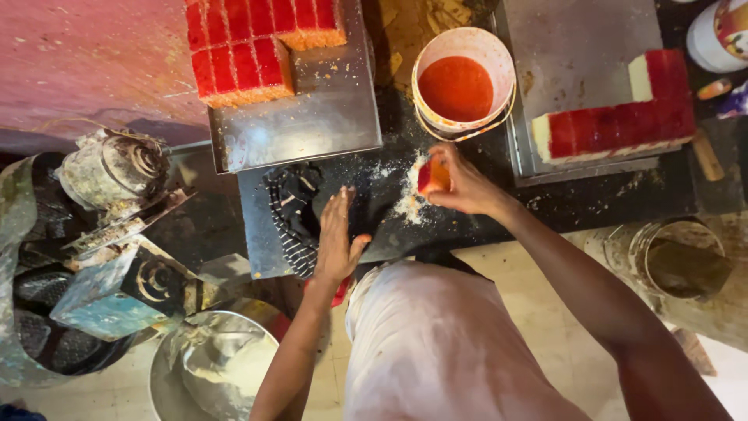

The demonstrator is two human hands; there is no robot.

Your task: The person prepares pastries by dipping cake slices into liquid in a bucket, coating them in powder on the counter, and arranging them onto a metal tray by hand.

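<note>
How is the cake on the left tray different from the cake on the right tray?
The left cake is a wide slab scored into small squares; the right cake is a long thin strip with one extra block by it. The left cake's sides look orange, the right cake's pale cream. Both have red tops and sit on metal trays.

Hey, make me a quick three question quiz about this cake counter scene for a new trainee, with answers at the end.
1. True or false: the right hand holds a red-topped cake piece over the white crumbs.
2. What is in the white bucket behind that hand? A) red liquid B) plain water C) nothing
3. Fill in: the left hand rests flat on the dark ____, beside a striped cloth.

Key: 1 true. 2 A. 3 counter.
</note>
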